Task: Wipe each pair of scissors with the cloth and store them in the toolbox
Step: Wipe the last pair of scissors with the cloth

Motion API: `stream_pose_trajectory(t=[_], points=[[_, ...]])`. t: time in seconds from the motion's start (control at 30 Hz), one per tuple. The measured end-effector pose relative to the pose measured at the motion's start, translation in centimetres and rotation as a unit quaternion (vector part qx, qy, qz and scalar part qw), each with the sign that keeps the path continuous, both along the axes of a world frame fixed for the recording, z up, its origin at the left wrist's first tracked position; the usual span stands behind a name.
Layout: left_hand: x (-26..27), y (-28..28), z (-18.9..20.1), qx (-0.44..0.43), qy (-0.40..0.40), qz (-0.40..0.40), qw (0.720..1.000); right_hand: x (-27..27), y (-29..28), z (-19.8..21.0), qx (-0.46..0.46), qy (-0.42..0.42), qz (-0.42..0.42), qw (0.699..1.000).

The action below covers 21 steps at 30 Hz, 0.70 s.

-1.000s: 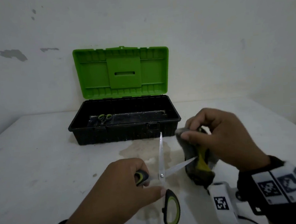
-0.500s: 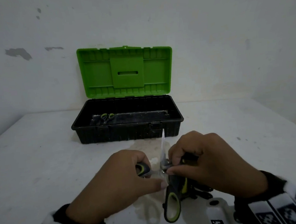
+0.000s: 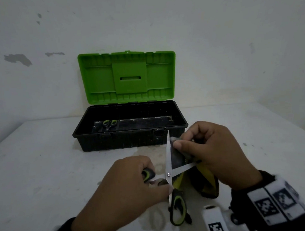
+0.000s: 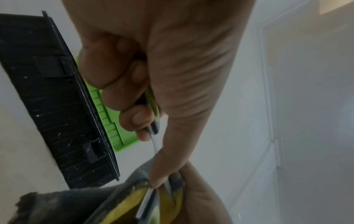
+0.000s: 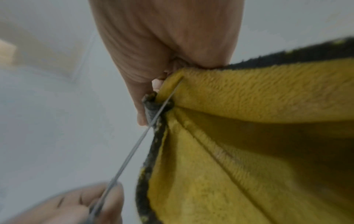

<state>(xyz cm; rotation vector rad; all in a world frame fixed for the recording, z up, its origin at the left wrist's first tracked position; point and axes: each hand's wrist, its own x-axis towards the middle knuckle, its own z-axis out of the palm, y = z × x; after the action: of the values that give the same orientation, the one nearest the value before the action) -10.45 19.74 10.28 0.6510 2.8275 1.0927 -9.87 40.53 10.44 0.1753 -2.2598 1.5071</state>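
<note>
My left hand (image 3: 128, 187) grips one handle of the scissors (image 3: 169, 175), which I hold splayed open above the table (image 3: 43, 168), just in front of the toolbox (image 3: 129, 136). My right hand (image 3: 210, 152) pinches the cloth (image 3: 178, 158) around one blade, near its outer end I think, though my fingers hide it. I should wipe from pivot to tip with the cloth folded thick over the edge, and hold the handle firmly so the blades can't swing shut on me.
</note>
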Motion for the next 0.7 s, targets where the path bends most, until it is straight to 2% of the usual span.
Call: stream_pose_trajectory(t=[0.1,0.2,0.27,0.37,0.47,0.5,0.6,0.7], points=[[-0.7,-0.9,-0.1,0.039,-0.028,0.007,0.999,0.0,1.2,0.0,-0.105,-0.038,0.0,0.994],[-1.4,-1.6,-0.2,0.11,-0.046,0.009,0.993,0.2,1.7,-0.2,-0.13,-0.06,-0.013,0.99],[-1.8,-1.7,-0.2,0.178,-0.093,-0.002,0.98,0.4,1.8,-0.3,-0.152,-0.064,-0.018,0.986],[-2.2,-1.4,-0.8,0.323,-0.168,0.005,0.932,0.5,1.3,-0.3,-0.193,-0.062,-0.026,0.979],[-2.4,-0.6,-1.8,0.449,-0.203,0.069,0.868,0.8,0.4,-0.6,-0.184,-0.05,-0.043,0.981],[-2.3,-0.3,-2.0,0.469,-0.204,0.093,0.854,0.9,-0.1,-0.7,-0.181,-0.048,-0.045,0.981],[-1.9,1.1,-2.8,0.494,-0.179,0.146,0.838,1.2,-1.6,-0.8,-0.174,-0.039,-0.05,0.983],[-1.1,2.3,-3.0,0.47,-0.124,0.177,0.856,1.5,-2.5,-1.3,-0.211,-0.036,-0.059,0.975]])
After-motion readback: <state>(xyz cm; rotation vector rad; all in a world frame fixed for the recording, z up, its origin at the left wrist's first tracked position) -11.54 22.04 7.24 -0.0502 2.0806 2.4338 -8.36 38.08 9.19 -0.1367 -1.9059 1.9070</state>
